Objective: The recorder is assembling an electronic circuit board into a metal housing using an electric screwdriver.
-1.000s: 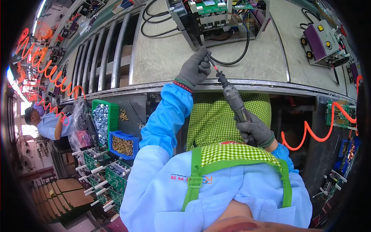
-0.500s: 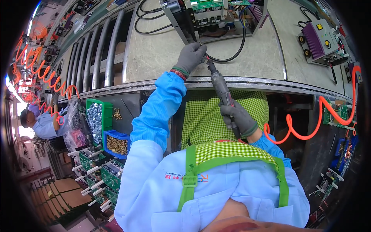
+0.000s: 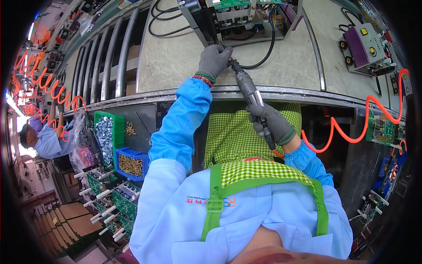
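Note:
My right hand (image 3: pixel 273 123), in a grey glove, is wrapped round the rear part of a dark air screwdriver (image 3: pixel 247 86). The tool slants up and to the left, with an orange hose at its back end. Its tip lies beside the fingers of my left hand (image 3: pixel 213 60), also gloved in grey. Those fingers are pinched together at the lower front corner of an open machine chassis (image 3: pixel 255 36); what they hold is hidden. Inside the chassis sits a green circuit board (image 3: pixel 231 4), and a black cable (image 3: pixel 269 52) loops out in front.
A purple-sided machine (image 3: pixel 367 47) stands at the right of the bench (image 3: pixel 171 57). Metal rollers (image 3: pixel 109 61) lie at the left. A green bin (image 3: pixel 118 132) of silvery parts and a blue bin (image 3: pixel 130 164) of brass-coloured screws sit below the bench edge. Another person (image 3: pixel 50 138) works far left.
My right hand and the screwdriver have moved slightly up and forward toward the chassis. My left hand has shifted a little left and nearer the chassis corner, its fingers still closed.

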